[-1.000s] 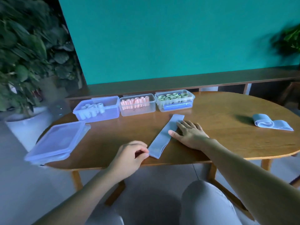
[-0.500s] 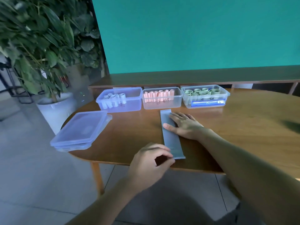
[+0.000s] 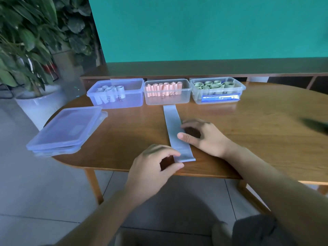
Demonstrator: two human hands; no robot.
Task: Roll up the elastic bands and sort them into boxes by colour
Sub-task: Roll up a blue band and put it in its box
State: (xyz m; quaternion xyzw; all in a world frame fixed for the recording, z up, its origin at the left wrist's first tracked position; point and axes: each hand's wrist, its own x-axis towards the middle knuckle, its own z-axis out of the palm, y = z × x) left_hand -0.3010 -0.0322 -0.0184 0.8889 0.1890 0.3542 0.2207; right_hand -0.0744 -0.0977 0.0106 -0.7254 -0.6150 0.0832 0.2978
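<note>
Down at the bottom of the frame, two bare forearms reach up toward the table (image 3: 266, 132). Left hand (image 3: 152, 167), lower centre, sits right at the near table edge with its fingers curled, thumb and forefinger closing toward the near-left corner of the blue band (image 3: 174, 132); whether it truly pinches the corner, I cannot tell. That blue band lies flat in a long strip, running from the near edge up the middle of the frame toward the boxes. Right hand (image 3: 204, 137), just right of centre, has its fingers bent and arched over the strip's right edge, thumb tip pressing down on the band, fingertips touching it higher up.

Over at left of the frame, stacked lids (image 3: 67, 128) hang partly past the table's edge. Farther back, three boxes stand in a row: the blue box (image 3: 131, 100) with pale blue rolls (image 3: 110, 91), the middle clear box (image 3: 167, 101) with pink rolls (image 3: 163, 88), touching the strip's far end, and the right clear box (image 3: 218, 100) with green rolls (image 3: 213, 85). Upper left, a potted plant (image 3: 26, 41); behind everything, a teal wall (image 3: 213, 27).
</note>
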